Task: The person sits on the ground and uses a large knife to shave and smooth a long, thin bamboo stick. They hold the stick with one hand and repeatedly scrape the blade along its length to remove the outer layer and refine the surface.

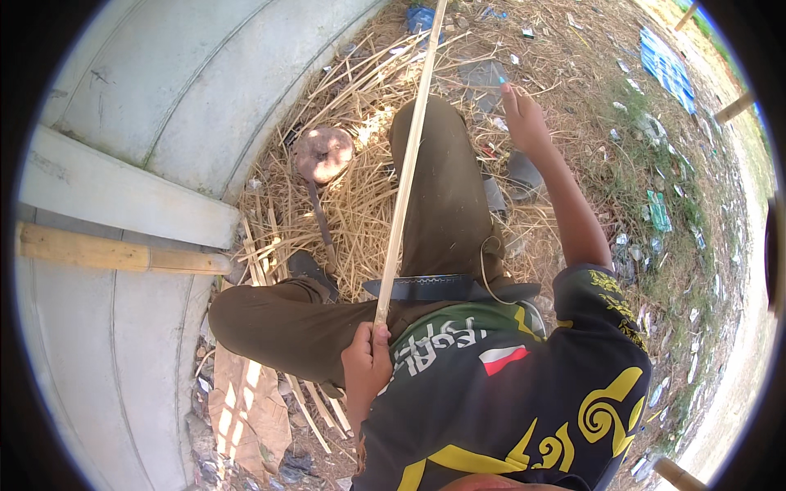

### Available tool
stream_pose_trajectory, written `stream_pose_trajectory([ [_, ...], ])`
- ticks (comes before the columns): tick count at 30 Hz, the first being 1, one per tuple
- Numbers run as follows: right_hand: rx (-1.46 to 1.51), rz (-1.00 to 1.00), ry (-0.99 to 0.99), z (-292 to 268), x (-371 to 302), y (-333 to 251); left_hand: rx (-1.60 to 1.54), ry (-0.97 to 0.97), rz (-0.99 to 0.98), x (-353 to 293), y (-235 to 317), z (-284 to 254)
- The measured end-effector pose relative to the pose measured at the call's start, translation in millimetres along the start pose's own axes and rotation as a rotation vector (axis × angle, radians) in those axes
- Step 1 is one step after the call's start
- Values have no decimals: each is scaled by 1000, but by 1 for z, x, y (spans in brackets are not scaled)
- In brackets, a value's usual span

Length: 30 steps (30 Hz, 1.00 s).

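Grasps the bamboo strip [411, 164] in the left hand [366, 360] by one end only, so might let it tip; cannot tell the grip of the right hand [526, 124] farther ahead.

The left hand [366, 367] is gripping the lower end of a long pale strip [413, 147], which is slanting upward across brown trousers [446, 196]. The right hand [526, 121] is reaching out well apart from the strip, its fingers curling around a small blue-green item [502, 80], kind unclear. A round wooden block [323, 154] is sitting among pale shavings [360, 225]. A bamboo pole [123, 249] is projecting along the white wall [221, 65]. A blue-and-white striped sheet [667, 69] is lying at upper right.
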State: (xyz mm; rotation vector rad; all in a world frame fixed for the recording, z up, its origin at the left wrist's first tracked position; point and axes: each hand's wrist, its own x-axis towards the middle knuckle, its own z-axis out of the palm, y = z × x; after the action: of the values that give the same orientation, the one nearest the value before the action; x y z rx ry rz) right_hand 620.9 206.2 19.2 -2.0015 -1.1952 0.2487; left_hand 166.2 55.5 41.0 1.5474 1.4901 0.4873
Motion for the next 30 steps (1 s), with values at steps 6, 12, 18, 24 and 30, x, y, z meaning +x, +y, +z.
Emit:
stream_pose_trajectory([
  [6,-383,-386,-318,10,-92,-60,-3,-69,17,9,2,-1],
  [12,380,11,-87,21,-88,-59,37,-139,-1,8,11,-9],
  [18,441,93,18,43,-82,-43,172,-151,47,31,19,-46],
  [24,73,-62,-152,29,-94,-74,149,-82,394,96,66,21],
  [30,-217,-272,-308,7,-134,-66,-112,-418,196,126,66,61],
])
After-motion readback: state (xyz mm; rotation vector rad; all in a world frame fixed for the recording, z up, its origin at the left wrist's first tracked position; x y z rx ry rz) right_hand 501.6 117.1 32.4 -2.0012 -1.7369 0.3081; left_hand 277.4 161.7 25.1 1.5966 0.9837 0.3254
